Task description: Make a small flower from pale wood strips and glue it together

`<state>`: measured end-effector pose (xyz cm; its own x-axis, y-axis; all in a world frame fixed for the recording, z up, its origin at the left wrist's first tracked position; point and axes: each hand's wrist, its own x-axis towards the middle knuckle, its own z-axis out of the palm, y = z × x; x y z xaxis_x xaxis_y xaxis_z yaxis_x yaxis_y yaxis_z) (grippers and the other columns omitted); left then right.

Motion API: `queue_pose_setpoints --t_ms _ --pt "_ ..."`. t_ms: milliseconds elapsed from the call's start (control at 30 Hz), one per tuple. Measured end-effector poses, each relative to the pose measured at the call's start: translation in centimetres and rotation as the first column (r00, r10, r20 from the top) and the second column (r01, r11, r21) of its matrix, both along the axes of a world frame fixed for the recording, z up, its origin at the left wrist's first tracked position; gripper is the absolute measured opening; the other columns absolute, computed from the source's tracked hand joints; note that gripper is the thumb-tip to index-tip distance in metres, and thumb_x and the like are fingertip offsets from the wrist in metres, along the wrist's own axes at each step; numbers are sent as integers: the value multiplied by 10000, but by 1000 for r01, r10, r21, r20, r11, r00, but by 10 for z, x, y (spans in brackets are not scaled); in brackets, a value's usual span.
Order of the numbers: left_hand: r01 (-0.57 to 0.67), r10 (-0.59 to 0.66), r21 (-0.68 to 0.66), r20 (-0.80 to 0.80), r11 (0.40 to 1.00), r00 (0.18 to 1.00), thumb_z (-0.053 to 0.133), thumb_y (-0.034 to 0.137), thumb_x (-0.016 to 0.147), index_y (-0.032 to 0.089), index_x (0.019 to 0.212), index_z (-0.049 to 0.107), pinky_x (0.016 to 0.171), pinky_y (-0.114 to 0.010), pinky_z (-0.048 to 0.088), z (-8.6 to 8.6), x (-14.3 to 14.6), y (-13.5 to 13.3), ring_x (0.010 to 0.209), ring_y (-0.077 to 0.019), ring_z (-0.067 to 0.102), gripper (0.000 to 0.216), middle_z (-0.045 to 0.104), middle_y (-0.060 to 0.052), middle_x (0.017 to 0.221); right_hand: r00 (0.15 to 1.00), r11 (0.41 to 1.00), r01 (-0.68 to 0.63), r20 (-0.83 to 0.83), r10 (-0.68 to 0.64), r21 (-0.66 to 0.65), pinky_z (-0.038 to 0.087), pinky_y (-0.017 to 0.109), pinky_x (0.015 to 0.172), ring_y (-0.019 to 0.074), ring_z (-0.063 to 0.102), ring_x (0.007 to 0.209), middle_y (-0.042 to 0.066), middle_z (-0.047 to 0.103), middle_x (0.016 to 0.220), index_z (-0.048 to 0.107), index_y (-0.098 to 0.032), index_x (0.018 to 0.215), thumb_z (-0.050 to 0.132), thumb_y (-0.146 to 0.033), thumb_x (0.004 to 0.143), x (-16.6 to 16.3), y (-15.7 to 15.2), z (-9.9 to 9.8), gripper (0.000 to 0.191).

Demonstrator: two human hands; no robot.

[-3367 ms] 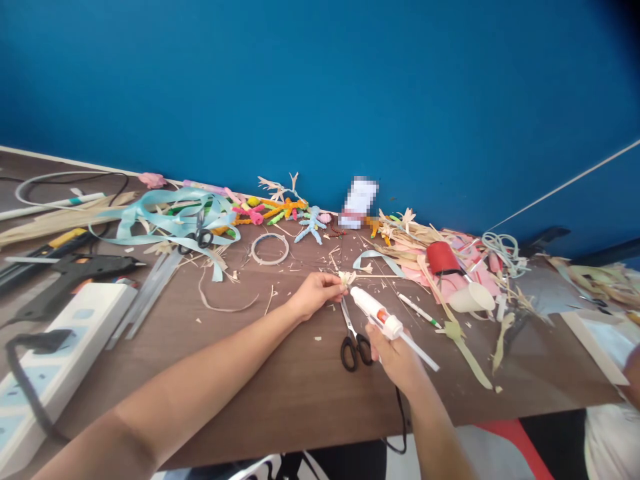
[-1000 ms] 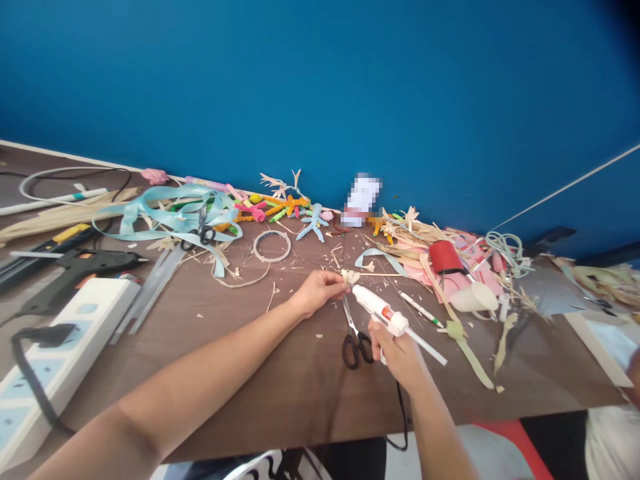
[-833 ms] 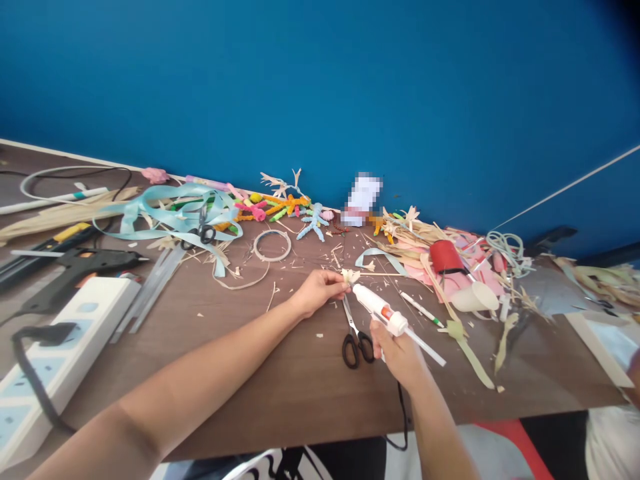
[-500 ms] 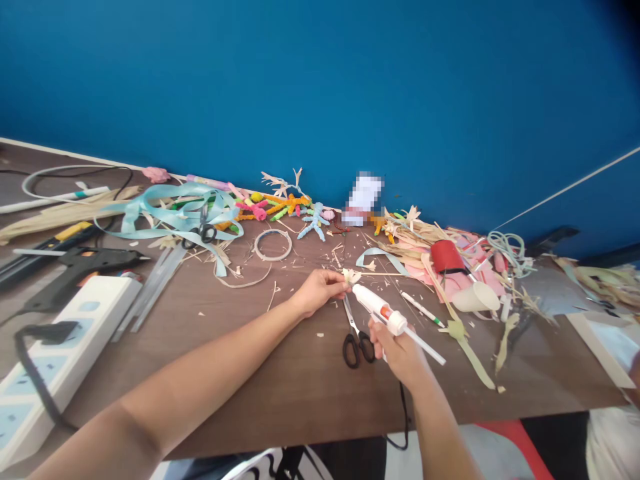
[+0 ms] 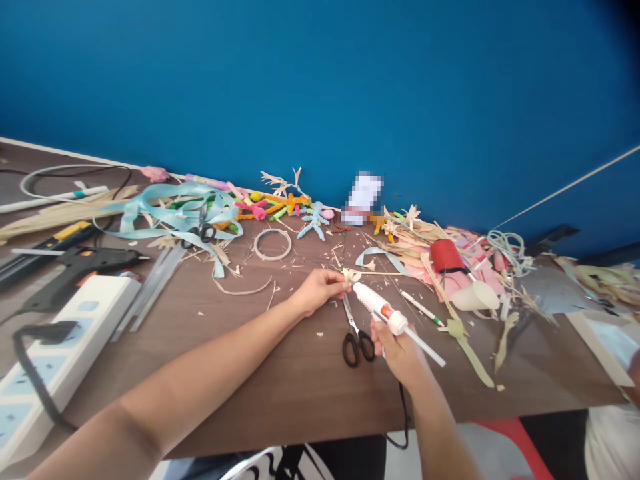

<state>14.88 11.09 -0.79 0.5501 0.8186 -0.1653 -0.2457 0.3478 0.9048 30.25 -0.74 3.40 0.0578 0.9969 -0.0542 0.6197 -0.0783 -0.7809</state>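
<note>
My left hand [image 5: 317, 289] pinches a small cream straw flower [image 5: 351, 275] just above the brown table [image 5: 240, 373]. My right hand [image 5: 398, 351] grips a white glue gun [image 5: 380, 308] with an orange band. The gun's nozzle points up-left and touches the flower. A white glue stick juts out of the gun's back end to the right. Its black cord drops over the table's front edge. Black-handled scissors [image 5: 355, 335] lie between my two hands.
A white power strip [image 5: 60, 360] and a black glue gun [image 5: 75, 267] lie at the left. Light blue ribbon [image 5: 170, 213], a tape ring [image 5: 272, 244], coloured pipe-cleaner figures [image 5: 280, 208], a red spool [image 5: 445, 255] and straw scraps crowd the back. Another person's sleeve shows at far right [image 5: 613, 433].
Almost nothing differs. Both hands stay in place with the glue gun's nozzle at the flower; the view has shifted slightly.
</note>
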Motion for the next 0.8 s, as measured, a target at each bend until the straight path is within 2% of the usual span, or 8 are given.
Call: queue_pose_setpoints --t_ms 133,400,800 --pt "-1 1 2 1 1000 1000 688 286 567 95 650 641 583 -222 441 0 0 0 524 -76 527 213 628 -24 601 1000 1000 9 -1 -9 -19 391 210 425 109 495 419 -7 511 497 517 -147 767 401 -445 817 0 0 -2 323" --pt "4 -4 -4 7 1000 1000 691 285 565 93 653 640 589 -221 443 -1 0 0 528 -75 528 218 626 -23 601 1000 1000 0 20 1 -21 394 210 438 110 497 415 -22 485 457 513 -155 720 408 -454 809 1 -1 1 329" --pt "-4 4 -7 13 1000 1000 682 293 581 95 667 641 606 -222 456 -3 0 0 559 -81 546 220 640 -38 649 999 999 48 26 -47 -26 419 222 456 111 497 442 10 525 540 538 -144 761 384 -494 803 4 -7 -3 385"
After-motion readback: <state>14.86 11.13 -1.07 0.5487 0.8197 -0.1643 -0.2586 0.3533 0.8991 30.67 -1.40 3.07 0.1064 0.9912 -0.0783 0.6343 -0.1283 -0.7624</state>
